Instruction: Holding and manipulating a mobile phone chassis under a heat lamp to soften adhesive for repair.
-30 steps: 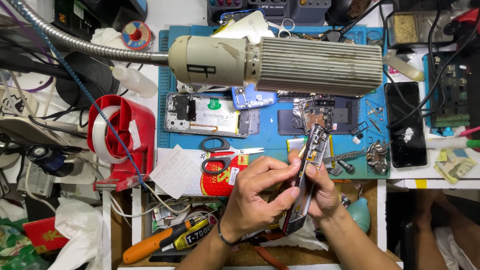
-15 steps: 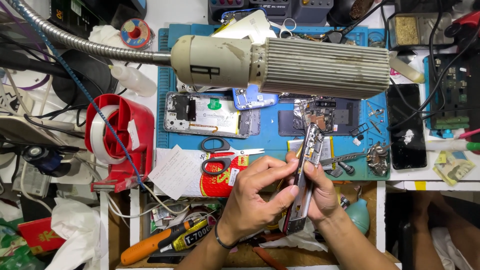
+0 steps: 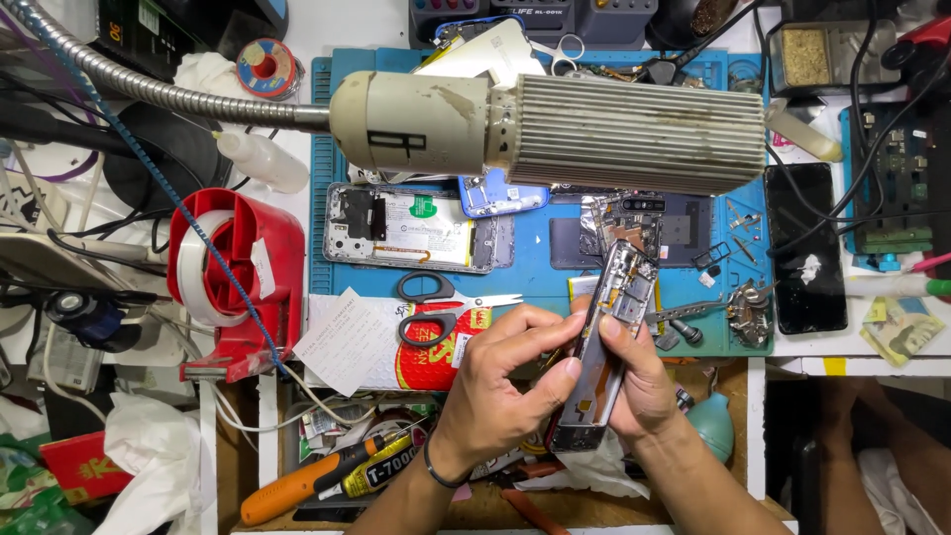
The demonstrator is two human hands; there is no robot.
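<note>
Both my hands hold an opened phone frame [image 3: 606, 337], tilted on edge with its bare inner side facing left. My left hand [image 3: 500, 386] grips it from the left, thumb and fingers pinching its middle edge. My right hand [image 3: 639, 381] cups it from the right, the index fingertip pressing on its inner face. A black band sits on my left wrist. Under the frame lies the blue work mat [image 3: 535, 272].
A lamp head [image 3: 555, 134] on a flexible arm hangs over the mat. An opened phone [image 3: 411, 228], scissors [image 3: 446, 302], a black phone [image 3: 804, 248], a red tape dispenser [image 3: 233, 272], an orange screwdriver [image 3: 297, 485] and a glue tube [image 3: 381, 474] lie around.
My hands and the phone frame stay in nearly the same place. My left fingers have shifted slightly along the frame's edge.
</note>
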